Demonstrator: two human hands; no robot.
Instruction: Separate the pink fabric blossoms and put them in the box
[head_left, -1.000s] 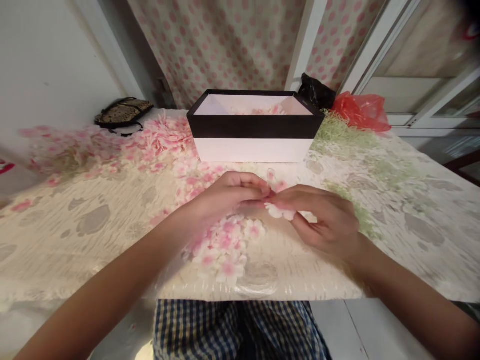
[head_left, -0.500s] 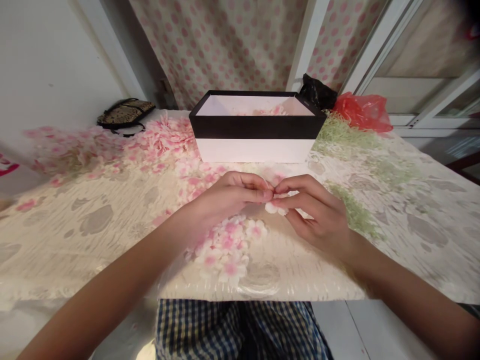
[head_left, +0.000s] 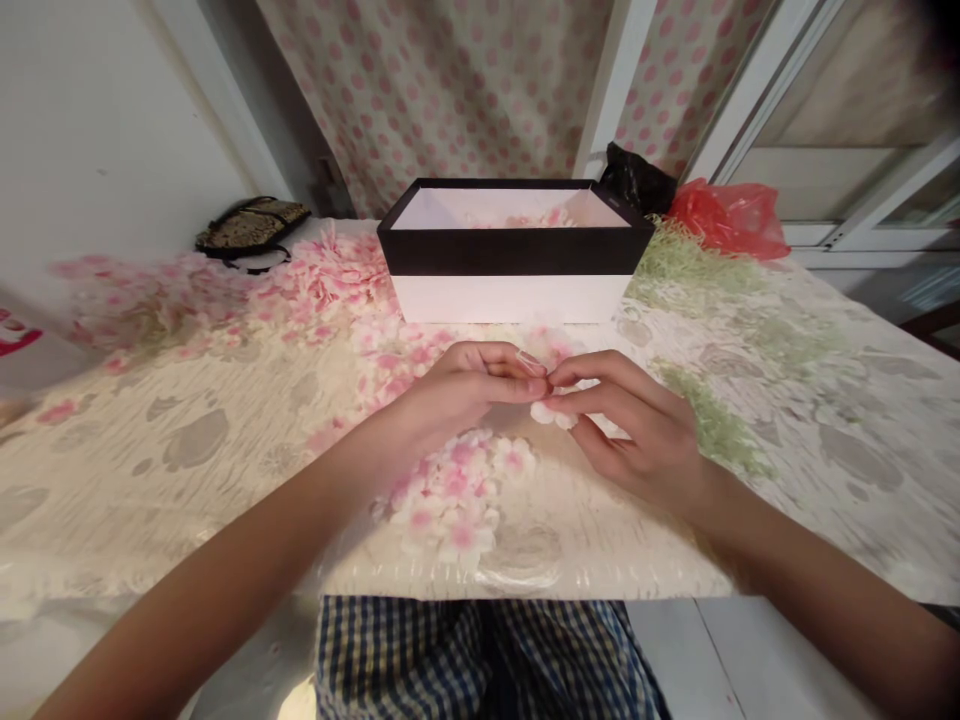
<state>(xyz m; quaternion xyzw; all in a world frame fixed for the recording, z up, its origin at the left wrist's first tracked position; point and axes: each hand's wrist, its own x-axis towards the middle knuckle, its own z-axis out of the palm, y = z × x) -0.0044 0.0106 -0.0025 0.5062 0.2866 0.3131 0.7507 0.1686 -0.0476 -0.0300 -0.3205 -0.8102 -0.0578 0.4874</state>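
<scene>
In front of the box, my left hand (head_left: 480,385) and my right hand (head_left: 637,420) meet fingertip to fingertip over the table. Both are closed in a pinch on a small artificial flower (head_left: 553,414) with white petals. Its petals show beneath my right fingers; the rest of it is hidden by the fingertips. A thin pale edge shows beside my left index finger, too fine to make out. Just below my hands lies a cluster of pink and white artificial flowers (head_left: 457,490) on the patterned tablecloth (head_left: 600,540).
Behind my hands stands a white box (head_left: 514,298) with a black rim, pink blossoms inside. More pink flowers (head_left: 330,275) spread leftward, near a patterned pouch (head_left: 253,222). At right lie green shredded filler (head_left: 712,420), a red plastic bag (head_left: 727,220) and a black bag (head_left: 637,182).
Both hands stay almost in place, still pinching the flower. The thin pale edge at my left index finger shows a little more. The view has shifted very slightly.
</scene>
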